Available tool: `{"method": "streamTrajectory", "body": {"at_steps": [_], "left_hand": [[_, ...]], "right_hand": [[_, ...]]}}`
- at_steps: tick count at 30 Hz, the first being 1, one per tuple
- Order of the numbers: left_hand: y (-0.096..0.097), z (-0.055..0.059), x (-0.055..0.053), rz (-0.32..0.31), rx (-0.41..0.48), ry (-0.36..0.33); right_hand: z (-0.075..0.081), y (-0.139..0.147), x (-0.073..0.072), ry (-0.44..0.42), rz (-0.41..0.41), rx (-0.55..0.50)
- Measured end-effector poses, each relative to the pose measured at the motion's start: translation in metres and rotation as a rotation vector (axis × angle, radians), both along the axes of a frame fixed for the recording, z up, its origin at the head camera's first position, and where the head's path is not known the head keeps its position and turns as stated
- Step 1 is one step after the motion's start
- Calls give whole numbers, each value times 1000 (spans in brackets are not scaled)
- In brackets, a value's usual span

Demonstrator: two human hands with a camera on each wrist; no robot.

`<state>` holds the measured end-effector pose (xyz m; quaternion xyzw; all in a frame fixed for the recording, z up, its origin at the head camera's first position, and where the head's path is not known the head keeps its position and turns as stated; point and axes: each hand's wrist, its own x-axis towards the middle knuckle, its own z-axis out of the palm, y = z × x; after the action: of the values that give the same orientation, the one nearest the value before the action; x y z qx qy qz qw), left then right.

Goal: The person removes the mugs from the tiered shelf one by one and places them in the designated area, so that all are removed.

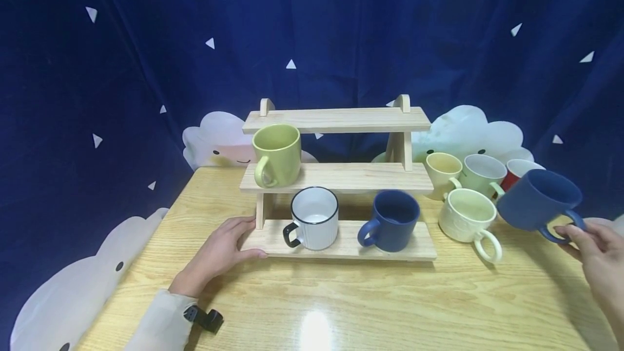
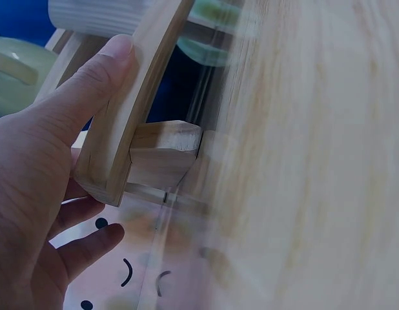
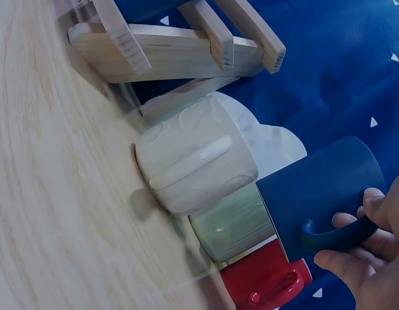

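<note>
Pinched at its loop handle (image 3: 335, 242) by the right hand (image 1: 592, 253), the plain dark-blue cylindrical mug (image 1: 533, 202) hangs beside the cream embossed mug (image 1: 463, 223), probably rigid, weighty, breakable ceramic best gripped there, while the left hand (image 1: 224, 251) grips the pale wooden three-tier rack's (image 1: 336, 121) lower left end.

The left hand (image 1: 221, 251) reaches forward, its thumb (image 2: 96, 81) spread away from its bent fingers (image 2: 93, 248) in a grip. The right hand (image 1: 596, 256) is up in the air, far out to the right, with its thumb and curled fingers in a pinch.
</note>
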<state>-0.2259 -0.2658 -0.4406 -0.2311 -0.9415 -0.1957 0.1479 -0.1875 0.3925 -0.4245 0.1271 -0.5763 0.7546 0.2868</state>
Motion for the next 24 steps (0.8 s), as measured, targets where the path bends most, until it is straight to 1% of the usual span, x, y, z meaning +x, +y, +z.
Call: {"method": "streamTrajectory", "body": {"at_steps": [4, 5, 8, 11, 14, 15, 18, 20, 22, 23, 24], "left_hand": [[0, 0, 0, 1, 3, -8], [0, 0, 0, 2, 1, -10], [0, 0, 0, 1, 0, -12], [0, 0, -1, -1, -3, -9], [-1, -1, -1, -4, -3, -4], [-1, -1, -1, -4, -3, -2], [-1, -1, -1, -6, 0, 0], [-1, -1, -1, -6, -1, 1], [-1, 0, -1, -7, -2, 3], [-1, 0, -1, -6, -3, 3], [-1, 0, -1, -6, -4, 4]], "right_hand": [[-8, 5, -1, -3, -5, 32], [-10, 6, -1, -3, -3, 22], [-10, 5, 2, -29, -6, 39], [-11, 3, 4, -30, 22, 21], [-13, 2, 7, -47, 30, 41], [-14, 2, 7, -59, 20, 65], [-17, 4, 9, -120, -57, 190], [-20, 6, 9, -159, -80, 235], [-23, 7, 10, -219, -129, 307], [-24, 8, 11, -248, -130, 311], [-25, 9, 12, -281, -144, 337]]}}
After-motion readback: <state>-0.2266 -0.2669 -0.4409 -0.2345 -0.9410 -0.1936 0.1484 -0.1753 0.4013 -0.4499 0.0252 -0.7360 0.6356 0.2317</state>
